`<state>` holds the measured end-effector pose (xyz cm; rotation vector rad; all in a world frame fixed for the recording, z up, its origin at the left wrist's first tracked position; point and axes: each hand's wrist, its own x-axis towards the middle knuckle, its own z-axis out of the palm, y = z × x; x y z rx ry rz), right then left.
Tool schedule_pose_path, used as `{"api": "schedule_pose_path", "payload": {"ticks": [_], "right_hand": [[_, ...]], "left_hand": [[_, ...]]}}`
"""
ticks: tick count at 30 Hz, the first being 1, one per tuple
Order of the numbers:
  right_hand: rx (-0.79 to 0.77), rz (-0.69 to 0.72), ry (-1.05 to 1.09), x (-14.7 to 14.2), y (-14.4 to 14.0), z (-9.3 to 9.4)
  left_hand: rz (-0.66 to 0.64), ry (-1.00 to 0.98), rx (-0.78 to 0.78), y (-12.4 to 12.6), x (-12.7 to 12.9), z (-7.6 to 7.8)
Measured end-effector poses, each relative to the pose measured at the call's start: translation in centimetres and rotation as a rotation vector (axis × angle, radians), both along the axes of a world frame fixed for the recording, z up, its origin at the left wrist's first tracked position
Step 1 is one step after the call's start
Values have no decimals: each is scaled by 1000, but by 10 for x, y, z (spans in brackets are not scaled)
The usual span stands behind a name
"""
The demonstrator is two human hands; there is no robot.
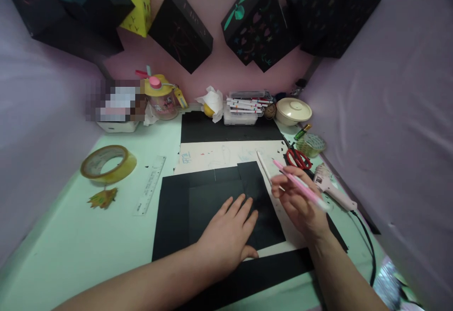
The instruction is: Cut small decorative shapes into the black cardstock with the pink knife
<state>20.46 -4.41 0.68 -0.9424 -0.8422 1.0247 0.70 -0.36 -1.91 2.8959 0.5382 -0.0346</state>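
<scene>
My left hand (230,233) lies flat with its fingers spread on a black sheet of card (173,216), which shows faint fold or cut lines. In my right hand (300,207) is a slim pink pen (299,183), held between thumb and fingers above the right edge of the card. A thin white stick or pencil (264,165) rests on the paper just left of that hand. Under the black card is a pale sheet with faint drawings (226,153). More black card (226,129) shows behind it.
Tape roll (130,164), leaf (102,198) and clear ruler (150,186) lie left. Red scissors (297,159) and a corded glue gun (334,190) lie right. At the back stand a drinking bottle (161,101), a box of markers (240,118) and a lidded bowl (293,111). Decorated black boxes (182,32) hang above.
</scene>
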Motion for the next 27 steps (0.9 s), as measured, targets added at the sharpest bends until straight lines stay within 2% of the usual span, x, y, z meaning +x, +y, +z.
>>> {"api": "schedule_pose_path", "payload": {"ticks": [3, 5, 11, 16, 19, 27], "right_hand": [[1, -162, -12, -1, 2, -9], [-21, -161, 3, -2, 4, -11], [-171, -34, -4, -7, 8, -8], [-220, -190, -36, -7, 15, -18], [-250, -186, -54, -8, 19, -18], [-356, -67, -426, -13, 26, -4]], "left_hand": [[0, 18, -4, 0, 1, 0], [0, 26, -8, 0, 2, 1], [4, 25, -3, 1, 2, 4], [7, 15, -16, 0, 1, 6], [12, -4, -28, 1, 0, 7], [90, -78, -23, 11, -4, 10]]}}
